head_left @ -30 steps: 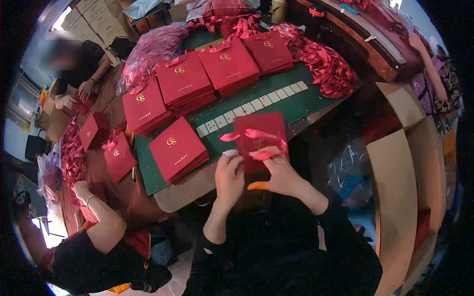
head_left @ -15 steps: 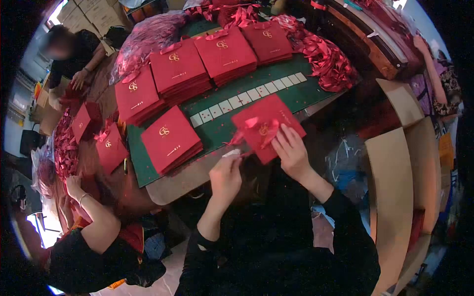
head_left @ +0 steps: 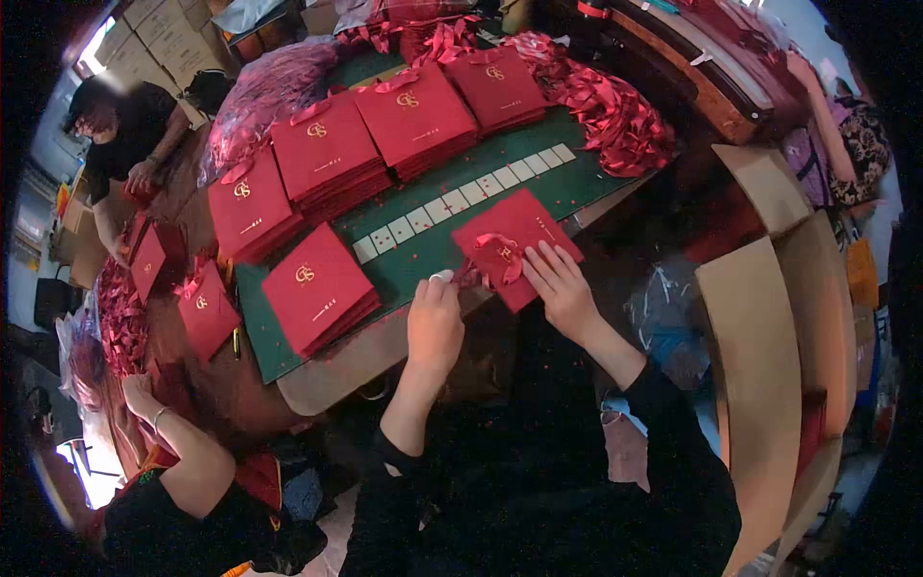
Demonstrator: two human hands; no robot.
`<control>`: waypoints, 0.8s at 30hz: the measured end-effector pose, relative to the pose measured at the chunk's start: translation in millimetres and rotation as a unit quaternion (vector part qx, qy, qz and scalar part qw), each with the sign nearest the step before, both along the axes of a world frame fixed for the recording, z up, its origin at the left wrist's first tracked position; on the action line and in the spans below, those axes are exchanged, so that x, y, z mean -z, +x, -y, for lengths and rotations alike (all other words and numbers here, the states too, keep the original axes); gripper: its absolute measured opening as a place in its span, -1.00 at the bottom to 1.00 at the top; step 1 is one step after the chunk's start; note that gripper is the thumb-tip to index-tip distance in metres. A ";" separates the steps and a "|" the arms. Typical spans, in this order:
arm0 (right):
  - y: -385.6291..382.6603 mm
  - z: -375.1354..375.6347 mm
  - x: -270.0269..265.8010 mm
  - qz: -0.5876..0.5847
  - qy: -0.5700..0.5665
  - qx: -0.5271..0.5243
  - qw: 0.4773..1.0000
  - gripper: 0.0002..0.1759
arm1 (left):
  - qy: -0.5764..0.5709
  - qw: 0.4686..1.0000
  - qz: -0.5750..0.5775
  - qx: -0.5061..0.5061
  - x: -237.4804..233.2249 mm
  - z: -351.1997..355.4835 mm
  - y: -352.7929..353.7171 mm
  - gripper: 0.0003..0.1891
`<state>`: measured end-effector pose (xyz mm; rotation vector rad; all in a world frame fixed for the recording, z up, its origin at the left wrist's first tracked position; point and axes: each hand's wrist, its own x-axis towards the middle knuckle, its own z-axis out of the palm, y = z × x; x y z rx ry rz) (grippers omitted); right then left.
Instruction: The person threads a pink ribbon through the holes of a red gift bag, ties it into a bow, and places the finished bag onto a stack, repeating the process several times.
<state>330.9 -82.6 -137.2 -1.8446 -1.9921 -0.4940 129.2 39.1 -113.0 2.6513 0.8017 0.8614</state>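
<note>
A red bag (head_left: 524,221) with a ribbon bow (head_left: 500,256) lies at the front edge of the green mat (head_left: 423,260). My right hand (head_left: 565,288) rests on the bag's right part, its fingers stretched out flat. Left of the bag, my left hand (head_left: 436,322) pinches the ribbon's end, with something white at the fingertips. Behind the bag runs a row of white cards (head_left: 464,198). A small stack of red bags (head_left: 320,288) lies to the left of my hands.
Taller stacks of red bags (head_left: 332,149) and a ribbon pile (head_left: 623,120) stand at the back. An open cardboard box (head_left: 750,385) is on the right. A co-worker's arm (head_left: 187,442) reaches in at the left; another person (head_left: 130,125) sits beyond.
My left hand has shifted slightly and draws the ribbon to the left of the bag. The bow looks more gathered. The whole view has moved a little.
</note>
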 end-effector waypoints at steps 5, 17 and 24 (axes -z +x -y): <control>12.2 3.4 -2.1 -0.023 -0.003 0.019 1.000 -0.43 | 0.012 0.999 0.023 0.025 -18.6 -2.5 -40.5 -0.80; 15.5 -31.0 -160.9 -0.154 0.142 -0.114 0.971 -0.60 | 0.010 0.983 0.175 -0.050 -115.7 18.5 -57.9 -0.86; 49.9 -138.8 -94.5 -0.193 0.026 -0.145 0.970 -0.70 | 0.057 0.979 -0.088 -0.173 -89.9 -21.7 -45.6 -0.75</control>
